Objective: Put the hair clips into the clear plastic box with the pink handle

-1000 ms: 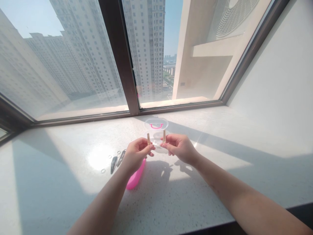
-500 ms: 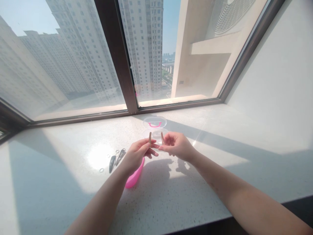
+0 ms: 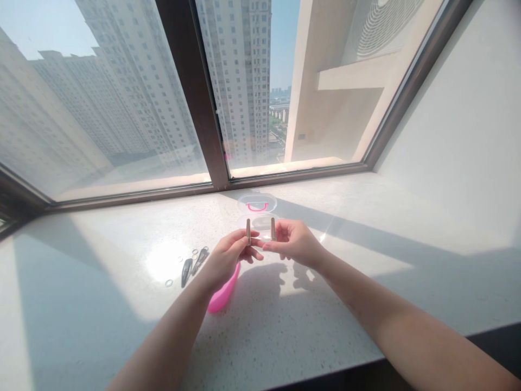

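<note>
My left hand [image 3: 232, 256] pinches a narrow gold-brown hair clip [image 3: 248, 229] that stands upright above the thumb. Opposite it, my right hand [image 3: 295, 243] holds a similar upright clip [image 3: 273, 228] between thumb and fingers, a short gap away. Both hands are raised over the sill, their fingertips close together. Under my left wrist shows part of a pink container [image 3: 223, 296]; the rest is covered by the arm. To the left lie a black snap hair clip [image 3: 186, 271], more dark clips [image 3: 199, 260] and several small rings [image 3: 169, 283].
A clear plastic lid [image 3: 244, 202] with a pink handle [image 3: 257, 208] lies beyond my hands, near the window frame [image 3: 220, 179]. The speckled white sill [image 3: 252, 347] ends at a dark front edge. A white wall [image 3: 468, 152] rises on the right.
The clip in my right hand has turned from a leftward tilt to nearly upright, showing its broader face. My left hand has barely moved.
</note>
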Demonstrator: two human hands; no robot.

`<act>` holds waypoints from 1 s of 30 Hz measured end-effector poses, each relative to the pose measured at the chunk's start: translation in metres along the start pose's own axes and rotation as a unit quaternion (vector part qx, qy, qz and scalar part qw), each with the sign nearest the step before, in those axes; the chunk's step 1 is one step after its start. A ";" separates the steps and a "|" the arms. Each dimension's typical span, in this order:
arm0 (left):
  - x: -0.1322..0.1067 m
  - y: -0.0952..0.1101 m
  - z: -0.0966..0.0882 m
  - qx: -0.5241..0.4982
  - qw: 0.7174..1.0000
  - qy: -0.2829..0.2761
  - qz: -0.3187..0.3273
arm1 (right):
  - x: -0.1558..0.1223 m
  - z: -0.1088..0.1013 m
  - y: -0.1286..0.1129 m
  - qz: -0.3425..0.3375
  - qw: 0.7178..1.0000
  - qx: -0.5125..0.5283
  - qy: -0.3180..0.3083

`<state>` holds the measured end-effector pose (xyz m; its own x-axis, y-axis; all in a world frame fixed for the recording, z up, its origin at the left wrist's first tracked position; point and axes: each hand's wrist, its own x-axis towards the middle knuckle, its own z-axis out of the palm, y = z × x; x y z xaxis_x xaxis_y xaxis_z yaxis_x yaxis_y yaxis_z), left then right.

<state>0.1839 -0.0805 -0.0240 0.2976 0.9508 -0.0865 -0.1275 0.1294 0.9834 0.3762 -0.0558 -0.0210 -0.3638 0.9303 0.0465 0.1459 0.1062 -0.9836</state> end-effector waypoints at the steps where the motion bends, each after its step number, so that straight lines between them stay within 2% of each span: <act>1: 0.000 0.000 0.000 0.000 1.000 0.000 0.000 | 0.000 0.000 0.000 0.000 1.000 0.006 -0.003; 14: 0.000 0.001 -0.001 0.033 0.999 0.004 0.026 | 0.003 0.002 0.004 -0.031 0.999 0.024 -0.015; 21: -0.003 0.007 -0.003 0.098 0.993 0.026 0.067 | 0.003 0.002 0.006 -0.030 0.999 0.028 -0.028; 30: -0.002 0.003 -0.004 0.098 0.991 0.057 0.075 | 0.005 0.003 0.007 -0.026 0.996 0.057 -0.058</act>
<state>0.1794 -0.0808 -0.0210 0.1785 0.9823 0.0568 0.0278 -0.0628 0.9976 0.3730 -0.0517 -0.0279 -0.4721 0.8775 0.0840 0.0203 0.1061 -0.9941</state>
